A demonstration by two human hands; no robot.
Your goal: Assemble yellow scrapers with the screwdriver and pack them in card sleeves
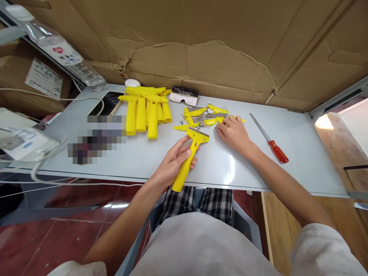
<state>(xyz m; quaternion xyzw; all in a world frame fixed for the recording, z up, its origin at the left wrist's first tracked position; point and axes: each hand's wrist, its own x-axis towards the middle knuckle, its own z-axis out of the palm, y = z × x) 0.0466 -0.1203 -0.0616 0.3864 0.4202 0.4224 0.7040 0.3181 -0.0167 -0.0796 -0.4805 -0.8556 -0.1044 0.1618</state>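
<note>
My left hand [176, 160] is closed around the handle of a yellow scraper [185, 165], tilted with its head up and a metal strip along the top edge. My right hand [234, 132] rests at the right side of a pile of yellow plastic pieces [197, 112], metal plates [200, 119] and small screws [181, 122]. Its fingers are bent down among the parts, and whatever lies under the fingertips is hidden. Left of the pile, several yellow scraper handles [152, 119] lie heaped together.
A red-handled screwdriver [277, 151] lies right of my right hand. Behind the pile stands a small black-and-white box [184, 96]. A phone [106, 102], a plastic bottle [61, 50] and white cables [37, 172] are at the left. Cardboard [201, 65] walls the table's [310, 165] back.
</note>
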